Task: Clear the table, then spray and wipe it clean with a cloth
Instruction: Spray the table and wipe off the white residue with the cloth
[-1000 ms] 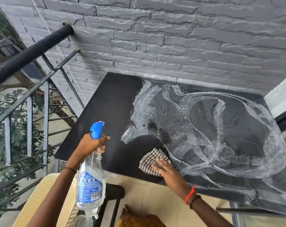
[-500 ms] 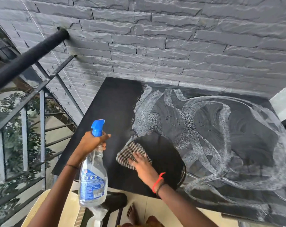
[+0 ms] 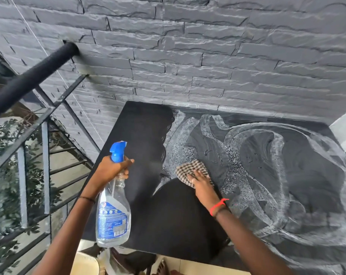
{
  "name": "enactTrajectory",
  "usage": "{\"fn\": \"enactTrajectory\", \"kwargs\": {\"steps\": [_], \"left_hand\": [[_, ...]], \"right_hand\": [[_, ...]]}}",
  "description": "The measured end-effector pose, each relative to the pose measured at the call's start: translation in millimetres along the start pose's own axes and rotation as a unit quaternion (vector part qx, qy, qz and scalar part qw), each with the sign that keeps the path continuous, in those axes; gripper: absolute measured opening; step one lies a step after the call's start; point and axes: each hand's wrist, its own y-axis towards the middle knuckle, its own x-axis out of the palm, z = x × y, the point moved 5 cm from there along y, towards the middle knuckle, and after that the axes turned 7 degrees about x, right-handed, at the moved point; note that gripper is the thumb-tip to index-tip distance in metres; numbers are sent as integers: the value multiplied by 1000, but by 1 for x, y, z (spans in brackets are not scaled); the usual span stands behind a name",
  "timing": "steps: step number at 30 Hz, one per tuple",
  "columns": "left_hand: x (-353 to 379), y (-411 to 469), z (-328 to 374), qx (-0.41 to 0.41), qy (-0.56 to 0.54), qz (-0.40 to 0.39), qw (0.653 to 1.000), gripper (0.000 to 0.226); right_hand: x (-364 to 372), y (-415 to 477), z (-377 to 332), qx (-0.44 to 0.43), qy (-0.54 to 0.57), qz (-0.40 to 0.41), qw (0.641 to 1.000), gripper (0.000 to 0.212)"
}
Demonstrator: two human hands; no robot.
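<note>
A black table [image 3: 140,132] stands against a grey stone wall, its right part streaked with white foamy swirls. My right hand [image 3: 202,181] presses flat on a brown-and-white checked cloth [image 3: 190,168] near the table's middle, at the edge between the wiped dark area and the foam. My left hand [image 3: 112,169] grips the neck of a clear spray bottle [image 3: 113,215] with a blue nozzle and blue label, held upright above the table's front left corner.
The grey stone wall [image 3: 207,66] runs along the table's far edge. A black metal railing [image 3: 29,80] with bars stands at the left, foliage behind it. A cream chair [image 3: 85,264] and tiled floor show below the table's front edge.
My right hand has slid the cloth from the front edge leftward, then up and right toward the table's middle, leaving a dark wiped patch. The bottle has stayed in my left hand.
</note>
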Motion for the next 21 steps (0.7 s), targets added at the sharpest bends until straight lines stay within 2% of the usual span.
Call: {"fn": "enactTrajectory", "kwargs": {"steps": [2, 5, 8, 10, 13, 15, 17, 21], "left_hand": [[0, 4, 1, 2, 3, -6, 1000, 18], [2, 11, 3, 7, 10, -9, 1000, 18], [5, 18, 6, 11, 12, -15, 1000, 20], [6, 23, 8, 14, 7, -22, 1000, 21], [7, 31, 10, 16, 1, -28, 999, 20], [8, 34, 10, 18, -4, -33, 999, 20], [10, 37, 10, 17, -5, -34, 999, 20], [15, 40, 9, 14, 4, -36, 999, 19]], "right_hand": [[3, 15, -38, -25, -1, -3, 1000, 65], [24, 2, -84, -68, -13, -52, 996, 58], [43, -41, -96, -123, 3, -53, 991, 54], [50, -74, -86, -155, -27, -68, 985, 61], [53, -96, -38, -124, -101, -85, 983, 80], [44, -89, -2, -83, -102, -87, 988, 85], [20, -68, 31, -3, -73, -67, 995, 84], [-8, 8, 49, 35, -26, -30, 999, 74]]}}
